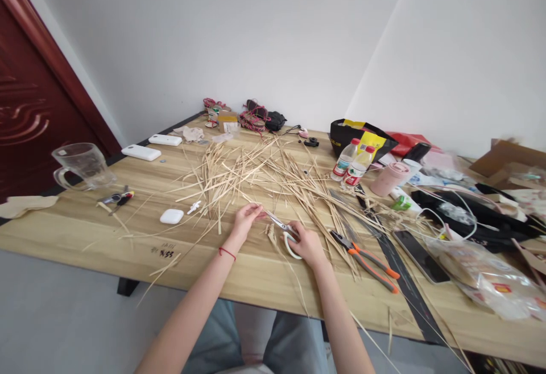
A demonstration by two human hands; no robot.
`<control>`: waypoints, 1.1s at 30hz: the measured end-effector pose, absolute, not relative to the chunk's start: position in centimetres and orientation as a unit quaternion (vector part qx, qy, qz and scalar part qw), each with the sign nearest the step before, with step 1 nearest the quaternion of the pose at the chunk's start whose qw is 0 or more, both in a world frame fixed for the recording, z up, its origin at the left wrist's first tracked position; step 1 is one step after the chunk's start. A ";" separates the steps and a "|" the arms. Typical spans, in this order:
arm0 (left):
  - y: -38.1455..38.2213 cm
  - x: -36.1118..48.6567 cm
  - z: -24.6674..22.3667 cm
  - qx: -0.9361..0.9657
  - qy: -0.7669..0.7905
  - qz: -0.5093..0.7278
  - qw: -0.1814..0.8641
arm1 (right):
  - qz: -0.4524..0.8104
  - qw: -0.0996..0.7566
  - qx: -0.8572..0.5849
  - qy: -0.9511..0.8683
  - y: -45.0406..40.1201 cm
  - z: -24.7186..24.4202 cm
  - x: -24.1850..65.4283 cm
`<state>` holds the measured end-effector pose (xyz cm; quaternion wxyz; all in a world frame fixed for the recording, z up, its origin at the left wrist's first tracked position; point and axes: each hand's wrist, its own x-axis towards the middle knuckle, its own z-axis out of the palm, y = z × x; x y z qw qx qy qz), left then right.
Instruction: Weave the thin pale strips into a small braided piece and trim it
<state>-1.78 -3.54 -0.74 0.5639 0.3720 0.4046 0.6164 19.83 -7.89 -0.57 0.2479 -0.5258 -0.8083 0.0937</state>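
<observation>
Scissors (279, 223) with pale handles are in my right hand (306, 243), whose fingers wrap round the handle loops. Their blades point up and left toward my left hand (247, 220). The fingers of my left hand are pinched together near the blade tips; what lies between them is too small to make out. A red string circles my left wrist. Thin straw strips (232, 177) lie in a loose, crossed heap just beyond both hands. A small knotted straw piece (271, 233) is between the hands, beside the scissors.
Pliers (362, 257) with orange handles lie right of my right hand, near a phone (421, 255). Two bottles (352, 163), a pink cup (389, 178) and bags stand farther right. A white case (172, 216) and a glass jug (83, 166) are at left.
</observation>
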 end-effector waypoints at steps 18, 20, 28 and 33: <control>-4.2 -1.6 -0.3 0.402 0.358 0.572 0.618 | 0.078 0.263 -0.510 -0.816 -7.9 -0.2 19.8; -4.1 -1.7 -0.3 0.404 0.357 0.574 0.616 | 0.082 0.260 -0.509 -0.817 -7.8 -0.1 19.9; -4.0 -1.8 -0.3 0.391 0.372 0.581 0.609 | 0.063 0.266 -0.499 -0.822 -7.8 -0.1 19.9; -3.7 -1.8 -0.4 0.383 0.384 0.595 0.593 | 0.083 0.252 -0.516 -0.815 -7.8 -0.1 19.9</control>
